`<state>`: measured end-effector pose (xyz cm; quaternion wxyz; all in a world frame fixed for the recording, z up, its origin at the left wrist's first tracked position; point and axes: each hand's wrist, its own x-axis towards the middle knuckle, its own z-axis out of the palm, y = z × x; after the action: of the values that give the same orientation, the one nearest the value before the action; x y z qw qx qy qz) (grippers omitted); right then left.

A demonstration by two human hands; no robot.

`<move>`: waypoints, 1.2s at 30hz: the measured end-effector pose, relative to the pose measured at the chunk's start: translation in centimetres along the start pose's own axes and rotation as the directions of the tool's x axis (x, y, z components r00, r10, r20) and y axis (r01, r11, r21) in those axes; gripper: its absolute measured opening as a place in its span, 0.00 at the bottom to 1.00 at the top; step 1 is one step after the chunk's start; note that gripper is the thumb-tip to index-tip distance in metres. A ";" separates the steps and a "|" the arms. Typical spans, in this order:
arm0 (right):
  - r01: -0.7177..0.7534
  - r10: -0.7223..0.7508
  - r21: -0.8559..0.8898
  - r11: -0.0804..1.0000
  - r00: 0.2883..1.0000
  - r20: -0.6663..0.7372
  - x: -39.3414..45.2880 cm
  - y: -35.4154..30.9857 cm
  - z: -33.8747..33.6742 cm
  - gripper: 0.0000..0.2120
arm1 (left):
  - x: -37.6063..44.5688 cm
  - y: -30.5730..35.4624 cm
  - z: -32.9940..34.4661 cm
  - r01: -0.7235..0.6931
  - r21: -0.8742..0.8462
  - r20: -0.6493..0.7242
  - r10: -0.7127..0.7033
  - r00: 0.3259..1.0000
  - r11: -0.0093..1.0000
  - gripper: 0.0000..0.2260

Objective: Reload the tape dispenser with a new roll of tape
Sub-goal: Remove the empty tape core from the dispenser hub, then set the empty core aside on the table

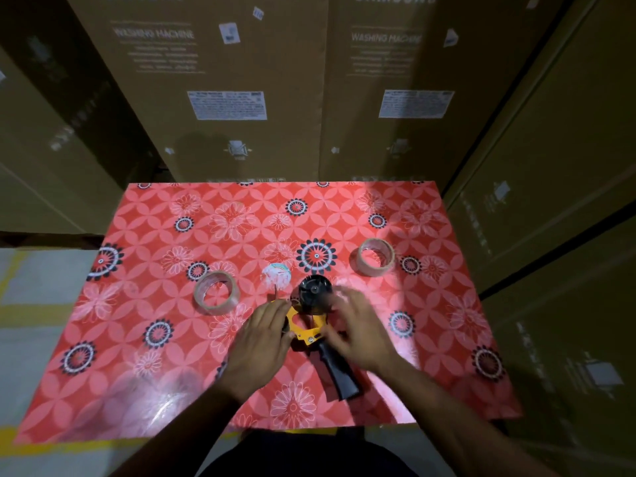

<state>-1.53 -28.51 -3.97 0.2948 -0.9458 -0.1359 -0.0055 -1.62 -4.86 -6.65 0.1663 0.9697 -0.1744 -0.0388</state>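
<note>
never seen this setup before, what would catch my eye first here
The bright red floral table cover fills the middle of the view, walled in by tall brown washing machine cartons. At its near centre, the left hand and the blurred right hand rest on a yellow and black tape dispenser. One tape roll lies to its left, another tape roll farther back right.

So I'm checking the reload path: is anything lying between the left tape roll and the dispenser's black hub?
Nothing visible does: bare tablecloth lies between the left tape roll and the hub.
</note>
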 end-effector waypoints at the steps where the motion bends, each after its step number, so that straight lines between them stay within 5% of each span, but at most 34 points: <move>1: 0.132 -0.126 -0.063 0.989 0.987 0.096 -0.8 -0.5 1.3 0.29 | -0.1 0.0 0.1 0.004 -0.007 0.000 -0.004 1.000 1.000 0.25; 4: 0.250 -0.206 -0.208 0.946 0.955 0.213 -1.8 -1.1 4.8 0.31 | 0.0 -0.1 -0.1 -0.003 -0.039 0.015 0.003 1.000 0.999 0.25; 15: 0.029 0.010 -0.246 0.969 0.988 0.156 4.5 -4.6 9.0 0.27 | -3.8 -4.9 -0.3 0.100 -0.009 -0.009 -0.100 0.995 0.995 0.30; 19: -0.045 0.089 -0.273 0.961 0.984 0.153 5.1 -5.2 9.3 0.34 | -3.7 -7.4 -1.8 0.151 0.000 -0.026 -0.150 0.988 0.989 0.30; 26: -0.122 0.165 -0.216 0.969 0.966 0.198 5.3 -7.2 8.4 0.36 | 0.0 -10.5 -3.9 0.196 0.036 -0.003 -0.196 0.981 0.980 0.41; 30: -0.197 0.194 0.002 0.980 0.971 0.140 4.7 -8.3 6.7 0.30 | 0.3 -10.1 -5.7 0.184 -0.179 0.012 -0.185 0.983 0.966 0.39; 32: -0.207 0.201 0.189 0.960 0.978 0.046 3.7 -9.3 5.5 0.24 | -0.7 -8.4 -7.5 0.221 -0.499 0.015 -0.247 0.969 0.838 0.33; 36: -0.092 0.117 0.466 0.880 0.993 -0.025 1.8 -13.2 2.2 0.20 | -2.8 -3.5 -10.9 0.176 -0.927 0.071 -0.308 0.949 0.331 0.22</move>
<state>-3.43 -16.38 1.73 0.5156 -0.8534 -0.0743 0.0180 -1.66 2.63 2.48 0.6819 0.7242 0.0338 -0.0968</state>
